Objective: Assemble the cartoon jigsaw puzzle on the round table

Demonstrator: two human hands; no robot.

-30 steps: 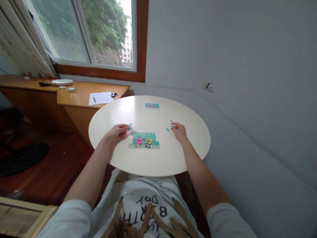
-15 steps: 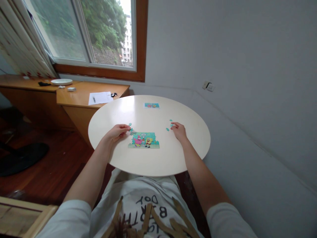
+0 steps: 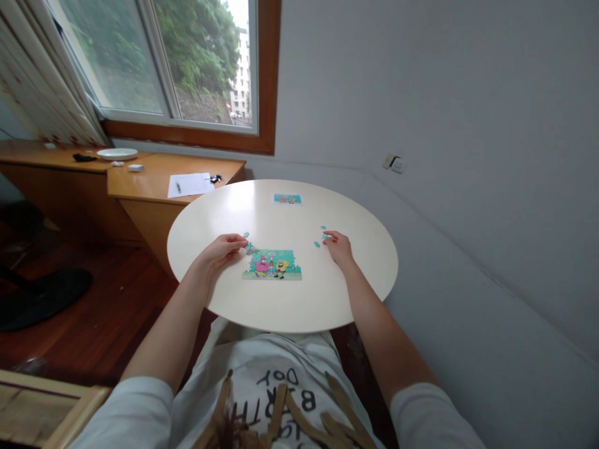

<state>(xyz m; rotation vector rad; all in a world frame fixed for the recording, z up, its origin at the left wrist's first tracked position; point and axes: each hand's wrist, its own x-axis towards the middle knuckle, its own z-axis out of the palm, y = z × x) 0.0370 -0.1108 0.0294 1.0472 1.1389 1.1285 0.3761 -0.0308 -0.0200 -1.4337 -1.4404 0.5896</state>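
Observation:
A mostly joined jigsaw puzzle (image 3: 274,265) with cartoon figures lies flat near the front of the round table. At its upper left corner, my left hand (image 3: 227,248) has thumb and fingers closed on a small teal puzzle piece (image 3: 249,245). A second loose teal piece (image 3: 246,234) lies just beyond those fingertips. To the right of the puzzle, my right hand (image 3: 339,246) pinches another teal piece (image 3: 324,237) at the tabletop, partly hidden by the fingers. Loose pieces lie beside it, one farther back (image 3: 323,227) and one to the left (image 3: 317,245).
A small reference picture card (image 3: 287,199) lies at the far side of the white round table (image 3: 281,308). Behind on the left, a wooden desk (image 3: 154,215) holds paper (image 3: 189,185), keys (image 3: 216,179) and a white plate (image 3: 117,154). A wall stands close on the right.

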